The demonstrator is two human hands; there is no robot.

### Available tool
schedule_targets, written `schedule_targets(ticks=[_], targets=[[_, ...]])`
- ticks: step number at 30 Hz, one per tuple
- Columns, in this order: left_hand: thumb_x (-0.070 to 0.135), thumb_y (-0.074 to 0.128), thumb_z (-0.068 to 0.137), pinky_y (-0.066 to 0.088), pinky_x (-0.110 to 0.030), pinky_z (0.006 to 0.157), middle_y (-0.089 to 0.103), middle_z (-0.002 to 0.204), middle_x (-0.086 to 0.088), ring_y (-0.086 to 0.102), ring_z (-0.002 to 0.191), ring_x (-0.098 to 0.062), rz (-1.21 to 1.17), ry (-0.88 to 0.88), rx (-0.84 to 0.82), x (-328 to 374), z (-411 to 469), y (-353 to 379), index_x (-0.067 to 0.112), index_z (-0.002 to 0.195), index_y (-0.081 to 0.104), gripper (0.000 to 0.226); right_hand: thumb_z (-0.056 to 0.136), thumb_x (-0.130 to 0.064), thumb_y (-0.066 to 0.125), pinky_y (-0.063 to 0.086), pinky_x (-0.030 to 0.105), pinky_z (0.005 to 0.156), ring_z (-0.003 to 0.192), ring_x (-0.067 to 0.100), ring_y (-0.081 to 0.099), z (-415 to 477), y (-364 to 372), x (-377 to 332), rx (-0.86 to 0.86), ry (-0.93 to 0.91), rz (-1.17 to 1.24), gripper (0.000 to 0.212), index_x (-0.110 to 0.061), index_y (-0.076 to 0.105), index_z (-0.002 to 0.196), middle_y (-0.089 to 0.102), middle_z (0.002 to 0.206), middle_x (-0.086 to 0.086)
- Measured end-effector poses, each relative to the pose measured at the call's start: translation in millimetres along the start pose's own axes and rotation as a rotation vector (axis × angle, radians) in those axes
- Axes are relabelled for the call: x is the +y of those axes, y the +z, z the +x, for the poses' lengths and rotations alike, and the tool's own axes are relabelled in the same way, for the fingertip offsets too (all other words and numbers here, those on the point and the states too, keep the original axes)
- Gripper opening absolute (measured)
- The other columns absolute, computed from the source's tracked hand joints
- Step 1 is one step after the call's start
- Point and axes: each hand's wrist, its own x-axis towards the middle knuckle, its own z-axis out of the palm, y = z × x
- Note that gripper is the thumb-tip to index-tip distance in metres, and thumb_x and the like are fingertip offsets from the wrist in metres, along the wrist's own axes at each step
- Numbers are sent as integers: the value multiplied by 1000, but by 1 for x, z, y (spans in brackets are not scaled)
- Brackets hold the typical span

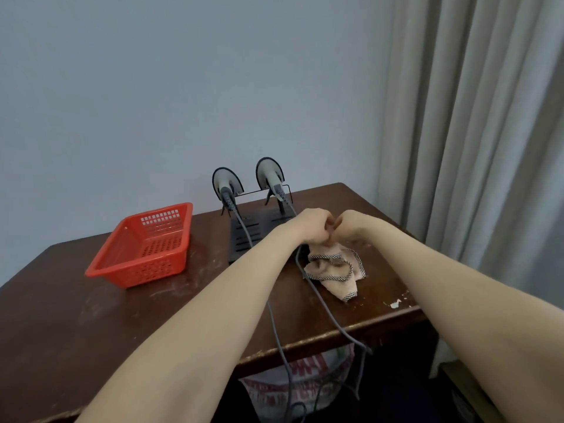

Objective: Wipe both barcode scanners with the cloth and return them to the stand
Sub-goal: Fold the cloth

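Observation:
Two grey barcode scanners sit in a black stand [244,236] at the back of the brown table: the left scanner [225,185] and the right scanner [270,176]. Their grey cables [323,303] run forward over the table's front edge. A peach cloth [334,267] with checked trim lies crumpled just right of the stand. My left hand [314,225] and my right hand [351,224] meet above the cloth's far edge, fingers curled, and both seem to pinch the cloth's top. The fingertips are hidden.
A red perforated plastic basket [143,248] stands on the left of the table [91,315]. A grey curtain [476,132] hangs on the right. A printed bag [299,380] sits under the table's front edge, where the cables hang.

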Motion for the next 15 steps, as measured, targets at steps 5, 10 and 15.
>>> schedule_targets(ticks=[5,10,15], targets=[[17,58,90,41,-27,93,52,136,-8,50,122,-23,61,-14,-57,8,1,6,10,135,47,47,78,-34,73,28,18,39,45,14,36,-12,7,16,-108,11,-7,33,-6,54,79,45,57,3],[26,62,86,56,-34,81,54,130,-8,58,108,-23,-170,-45,-79,0,-5,-3,8,134,47,53,82,-36,70,35,25,48,58,16,45,-3,10,17,-3,-6,209,32,-10,52,79,50,71,4],[38,70,81,57,-41,83,59,118,-6,60,106,-22,-465,-75,-46,-4,-3,-17,12,117,53,48,85,-41,67,40,23,53,70,11,55,-1,-11,15,46,-87,737,32,-11,62,94,63,84,3]])
